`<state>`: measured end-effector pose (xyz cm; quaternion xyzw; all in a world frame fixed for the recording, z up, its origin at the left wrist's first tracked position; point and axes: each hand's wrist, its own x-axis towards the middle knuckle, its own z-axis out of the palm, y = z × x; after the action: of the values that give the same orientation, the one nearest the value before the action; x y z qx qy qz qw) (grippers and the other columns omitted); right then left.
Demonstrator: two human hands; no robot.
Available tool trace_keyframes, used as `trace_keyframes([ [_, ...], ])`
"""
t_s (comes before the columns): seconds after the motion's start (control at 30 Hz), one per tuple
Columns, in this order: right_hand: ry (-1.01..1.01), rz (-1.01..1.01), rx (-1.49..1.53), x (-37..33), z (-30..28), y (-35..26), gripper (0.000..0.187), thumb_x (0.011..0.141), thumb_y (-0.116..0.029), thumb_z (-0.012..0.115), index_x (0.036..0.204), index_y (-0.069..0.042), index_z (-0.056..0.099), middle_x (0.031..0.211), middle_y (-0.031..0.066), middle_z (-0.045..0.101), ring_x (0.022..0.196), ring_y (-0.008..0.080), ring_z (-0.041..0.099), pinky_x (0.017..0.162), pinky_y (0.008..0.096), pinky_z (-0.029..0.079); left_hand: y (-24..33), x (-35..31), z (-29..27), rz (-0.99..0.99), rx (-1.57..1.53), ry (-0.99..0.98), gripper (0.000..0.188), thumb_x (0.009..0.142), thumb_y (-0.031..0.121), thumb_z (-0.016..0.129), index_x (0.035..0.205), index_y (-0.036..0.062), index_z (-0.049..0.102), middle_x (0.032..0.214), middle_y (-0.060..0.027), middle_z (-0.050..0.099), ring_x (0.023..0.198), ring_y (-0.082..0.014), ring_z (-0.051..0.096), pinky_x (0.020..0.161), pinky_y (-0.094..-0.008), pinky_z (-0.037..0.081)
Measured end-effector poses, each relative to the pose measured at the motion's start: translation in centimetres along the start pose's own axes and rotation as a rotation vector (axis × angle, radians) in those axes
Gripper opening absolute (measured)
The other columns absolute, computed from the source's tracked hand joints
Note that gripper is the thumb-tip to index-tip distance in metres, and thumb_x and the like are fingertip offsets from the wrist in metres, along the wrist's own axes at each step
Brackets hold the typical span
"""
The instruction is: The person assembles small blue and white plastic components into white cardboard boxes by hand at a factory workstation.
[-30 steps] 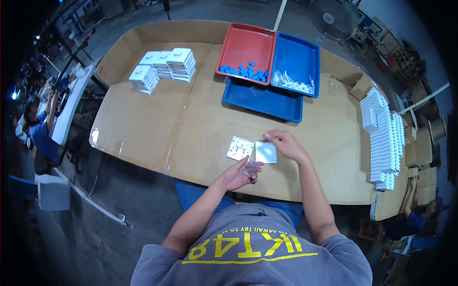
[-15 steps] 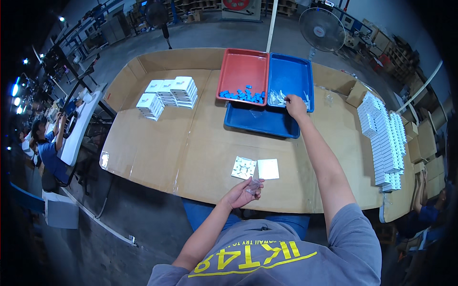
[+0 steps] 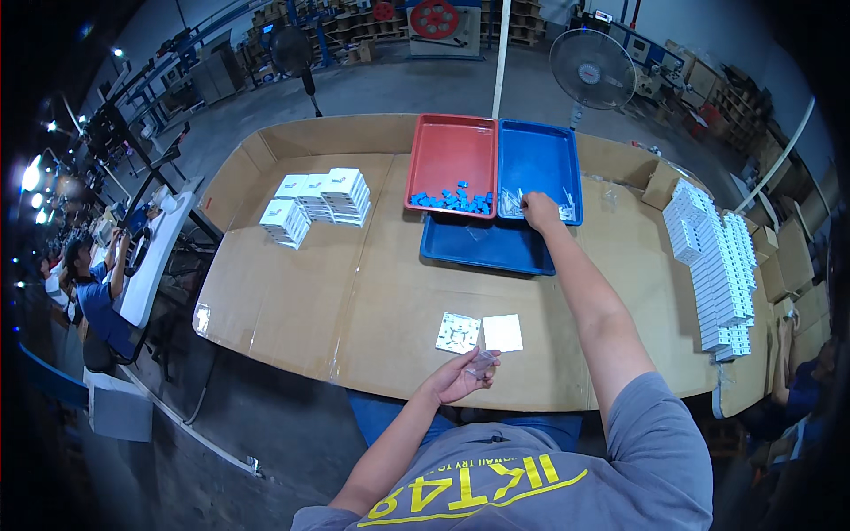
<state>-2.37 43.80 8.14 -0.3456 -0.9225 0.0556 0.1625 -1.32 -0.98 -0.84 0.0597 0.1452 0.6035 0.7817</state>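
Note:
My left hand (image 3: 459, 379) is closed round a small clear plastic bag (image 3: 481, 364) near the table's front edge. Just beyond it lie two square white plates: one with a patterned, fitted face (image 3: 459, 333), the other plain (image 3: 503, 334). My right arm stretches out to the blue tray (image 3: 542, 152). There my right hand (image 3: 539, 212) is down among thin, clear or whitish pieces (image 3: 511, 203), its fingers bent together. What its fingertips hold, if anything, is hidden. Beside that tray a red tray (image 3: 453, 149) has small blue parts (image 3: 460, 198) along its near side.
Another blue tray (image 3: 487, 257) sits partly beneath the two upper ones. White square pieces are stacked at left (image 3: 319, 196) and in taller rows at right (image 3: 713, 274). Cardboard walls edge the table (image 3: 274, 292). A fan (image 3: 591, 71) stands beyond; people sit at both sides.
The view has tilted, so the table sits lower in the picture. My right hand has shifted slightly left within the blue tray. My left hand still holds the bag.

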Motion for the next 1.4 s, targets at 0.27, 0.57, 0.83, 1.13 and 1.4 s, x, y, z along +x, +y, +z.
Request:
trace_keyframes([
  [0.27,0.087,-0.015,0.101,-0.4,0.1,0.7,0.018,0.088,-0.006,0.066,0.102,-0.008,0.078,0.101,0.0193,0.075,0.097,0.0382,0.072,0.088,0.0481,0.057,0.1,0.4,0.3,-0.013,0.009,0.017,0.057,0.114,0.042,0.043,0.148,-0.0028,0.047,0.121,-0.0121,0.067,0.095,-0.0206,0.065,0.092,-0.0387,0.054],
  [0.57,-0.065,0.353,1.884,-5.2,-9.5,-6.0,0.03,0.099,-0.01,0.072,0.127,-0.001,0.069,0.106,0.0083,0.073,0.091,0.0142,0.068,0.078,0.0304,0.058,-0.7,0.1,-0.5,-0.027,-0.022,0.003,0.057,0.113,0.041,0.042,0.15,-0.0026,0.046,0.126,-0.0128,0.065,0.097,-0.0219,0.065,0.096,-0.0403,0.052],
  [0.83,-0.138,0.367,1.963,-14.4,-9.4,-7.2,0.033,0.102,-0.007,0.067,0.135,0.0,0.063,0.106,0.0091,0.071,0.091,0.0145,0.068,0.077,0.0271,0.057,-0.8,0.0,-1.0,0.009,0.039,0.024,0.053,0.113,0.038,0.041,0.149,-0.001,0.046,0.124,-0.0083,0.066,0.094,-0.0189,0.066,0.092,-0.0374,0.053],
  [1.13,-0.153,0.736,1.512,-34.9,-3.6,-9.7,0.022,0.1,-0.007,0.07,0.118,0.004,0.066,0.098,0.01,0.073,0.084,0.0146,0.069,0.073,0.0259,0.055,-0.4,0.2,-0.1,0.059,0.017,0.01,0.056,0.114,0.039,0.042,0.148,-0.0049,0.049,0.117,-0.0091,0.067,0.094,-0.0179,0.066,0.091,-0.0371,0.055],
  [1.4,-0.233,0.502,1.325,-33.9,-5.6,-10.3,0.016,0.097,-0.003,0.073,0.111,0.004,0.07,0.092,0.0061,0.074,0.079,0.0104,0.068,0.071,0.0236,0.053,-0.6,-0.4,-0.4,0.075,0.037,0.004,0.055,0.113,0.039,0.044,0.146,-0.0049,0.051,0.115,-0.0086,0.068,0.094,-0.0172,0.065,0.091,-0.0372,0.054],
])
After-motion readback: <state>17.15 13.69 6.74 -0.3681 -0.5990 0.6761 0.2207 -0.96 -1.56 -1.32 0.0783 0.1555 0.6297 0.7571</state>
